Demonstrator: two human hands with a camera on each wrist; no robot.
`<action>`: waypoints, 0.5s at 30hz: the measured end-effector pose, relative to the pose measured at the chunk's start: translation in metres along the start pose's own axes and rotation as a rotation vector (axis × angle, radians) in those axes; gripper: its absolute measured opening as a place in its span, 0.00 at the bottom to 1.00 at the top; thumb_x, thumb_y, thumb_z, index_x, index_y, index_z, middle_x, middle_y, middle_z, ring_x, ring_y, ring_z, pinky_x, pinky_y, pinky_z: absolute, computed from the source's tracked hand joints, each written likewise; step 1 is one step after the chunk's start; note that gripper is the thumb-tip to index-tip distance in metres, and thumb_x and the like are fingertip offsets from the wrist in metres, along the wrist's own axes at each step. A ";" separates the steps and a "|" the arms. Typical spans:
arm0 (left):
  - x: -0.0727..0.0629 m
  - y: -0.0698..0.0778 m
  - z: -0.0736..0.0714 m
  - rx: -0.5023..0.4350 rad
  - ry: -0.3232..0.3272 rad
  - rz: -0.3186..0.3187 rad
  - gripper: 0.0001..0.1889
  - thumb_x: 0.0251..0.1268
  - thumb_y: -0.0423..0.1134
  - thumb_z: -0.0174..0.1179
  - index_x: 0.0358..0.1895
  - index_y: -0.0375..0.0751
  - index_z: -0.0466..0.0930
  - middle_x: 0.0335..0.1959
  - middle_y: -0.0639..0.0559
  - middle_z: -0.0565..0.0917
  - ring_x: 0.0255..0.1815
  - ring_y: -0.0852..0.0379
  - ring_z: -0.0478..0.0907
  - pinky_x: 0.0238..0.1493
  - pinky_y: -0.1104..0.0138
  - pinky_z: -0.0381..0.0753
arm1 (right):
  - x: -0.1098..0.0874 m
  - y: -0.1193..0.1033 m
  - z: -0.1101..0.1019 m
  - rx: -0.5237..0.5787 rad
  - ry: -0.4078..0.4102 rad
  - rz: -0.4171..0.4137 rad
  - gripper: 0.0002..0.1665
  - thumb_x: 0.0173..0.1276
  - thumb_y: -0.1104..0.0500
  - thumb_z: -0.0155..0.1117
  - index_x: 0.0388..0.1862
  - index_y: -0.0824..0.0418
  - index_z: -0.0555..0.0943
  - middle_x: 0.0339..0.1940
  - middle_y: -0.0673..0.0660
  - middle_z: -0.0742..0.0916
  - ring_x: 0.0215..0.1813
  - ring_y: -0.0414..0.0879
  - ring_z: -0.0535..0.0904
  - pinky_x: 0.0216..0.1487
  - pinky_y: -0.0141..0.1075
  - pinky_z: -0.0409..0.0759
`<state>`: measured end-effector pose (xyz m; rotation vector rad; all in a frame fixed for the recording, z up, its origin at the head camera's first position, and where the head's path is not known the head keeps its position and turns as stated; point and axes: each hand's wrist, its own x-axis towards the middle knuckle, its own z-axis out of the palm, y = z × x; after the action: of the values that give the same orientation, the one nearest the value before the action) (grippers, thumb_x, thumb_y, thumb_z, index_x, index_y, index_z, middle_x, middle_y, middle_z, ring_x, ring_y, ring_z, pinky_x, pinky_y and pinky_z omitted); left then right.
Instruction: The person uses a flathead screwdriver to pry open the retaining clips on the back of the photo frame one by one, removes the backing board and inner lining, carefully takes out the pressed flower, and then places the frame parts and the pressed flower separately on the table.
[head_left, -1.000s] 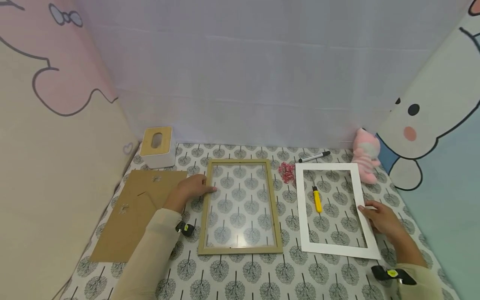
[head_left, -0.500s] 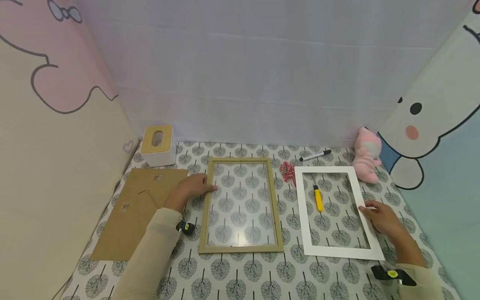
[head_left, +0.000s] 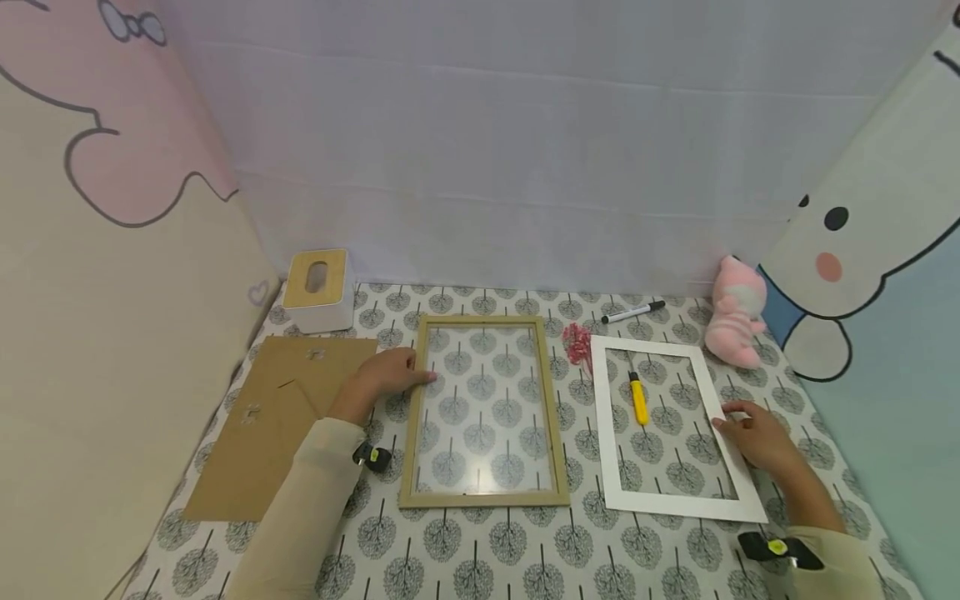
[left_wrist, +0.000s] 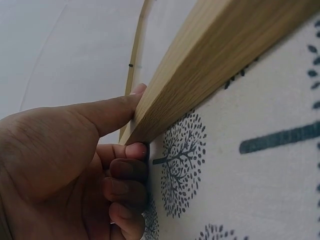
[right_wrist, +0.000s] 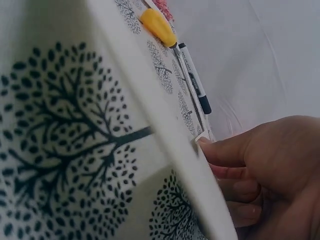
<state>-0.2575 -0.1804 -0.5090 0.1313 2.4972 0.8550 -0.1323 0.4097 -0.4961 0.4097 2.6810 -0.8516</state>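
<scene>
My left hand [head_left: 381, 377] grips the left side of a light wooden picture frame [head_left: 483, 500], which lies on the table with a clear sheet [head_left: 480, 392] inside it. In the left wrist view, the thumb is over the frame's wooden side [left_wrist: 200, 55] and the other fingers curl below it. At right, my right hand [head_left: 761, 435] pinches the right strip of a white picture mat [head_left: 682, 504]. The right wrist view has the mat's edge [right_wrist: 145, 105] close up, with the thumb against it. A yellow-handled tool with a thin shaft [head_left: 638, 400] shows through the mat's opening.
A brown backing board [head_left: 240, 458] lies left, partly under my left forearm. Behind it stands a white tissue box with a wooden top [head_left: 322, 317]. Red dried flowers [head_left: 576, 343], a marker [head_left: 633, 312] and a pink plush toy [head_left: 735, 321] lie toward the back right.
The mat's far edge has come nearer me and slants more, its right end lower than before. My right hand has shifted slightly left. My left hand keeps its hold on the frame.
</scene>
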 end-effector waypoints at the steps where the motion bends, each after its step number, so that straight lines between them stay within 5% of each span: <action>1: 0.000 -0.001 0.000 0.002 0.001 0.000 0.23 0.72 0.62 0.64 0.37 0.43 0.77 0.32 0.47 0.85 0.29 0.53 0.81 0.30 0.63 0.81 | 0.000 0.001 0.000 -0.009 0.009 0.005 0.34 0.86 0.49 0.53 0.72 0.76 0.64 0.51 0.81 0.81 0.40 0.57 0.83 0.33 0.43 0.79; 8: -0.002 0.000 0.001 0.011 0.011 0.014 0.23 0.73 0.62 0.64 0.39 0.43 0.78 0.32 0.47 0.85 0.29 0.53 0.81 0.30 0.63 0.80 | 0.000 0.010 0.000 -0.101 0.088 0.056 0.36 0.85 0.44 0.52 0.69 0.75 0.68 0.61 0.86 0.76 0.53 0.75 0.80 0.41 0.55 0.83; 11: 0.000 -0.001 0.001 0.033 0.022 0.021 0.23 0.73 0.62 0.63 0.38 0.44 0.78 0.31 0.48 0.84 0.29 0.54 0.79 0.30 0.64 0.79 | -0.004 0.009 -0.001 -0.104 0.109 0.068 0.36 0.85 0.43 0.52 0.69 0.75 0.69 0.61 0.84 0.76 0.51 0.73 0.81 0.40 0.53 0.82; 15: 0.002 -0.003 0.002 0.059 0.028 0.034 0.22 0.74 0.62 0.62 0.38 0.44 0.77 0.30 0.49 0.83 0.28 0.55 0.77 0.30 0.64 0.77 | -0.015 -0.009 -0.001 -0.125 0.139 -0.013 0.35 0.85 0.43 0.51 0.68 0.75 0.71 0.58 0.82 0.78 0.45 0.66 0.82 0.34 0.46 0.80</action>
<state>-0.2580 -0.1817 -0.5128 0.1836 2.5539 0.8017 -0.1217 0.3998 -0.4852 0.4367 2.8485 -0.6768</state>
